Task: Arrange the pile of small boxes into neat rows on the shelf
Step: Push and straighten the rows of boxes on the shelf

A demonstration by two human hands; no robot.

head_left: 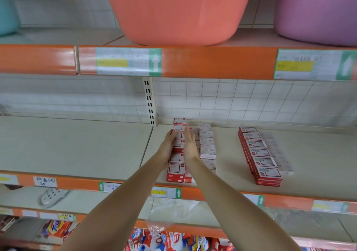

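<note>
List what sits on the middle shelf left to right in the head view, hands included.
left hand → red box row that both hands press straight → right hand → white box row → gap of bare shelf → second red box row with white boxes along its right side.

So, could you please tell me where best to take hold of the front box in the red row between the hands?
Probably by its two long side faces, coming from the open shelf front. The front red box ends its row at the shelf edge, so its front is free, while a white row crowds its right. The left hand and right hand already flank the row, fingers straight.
</note>
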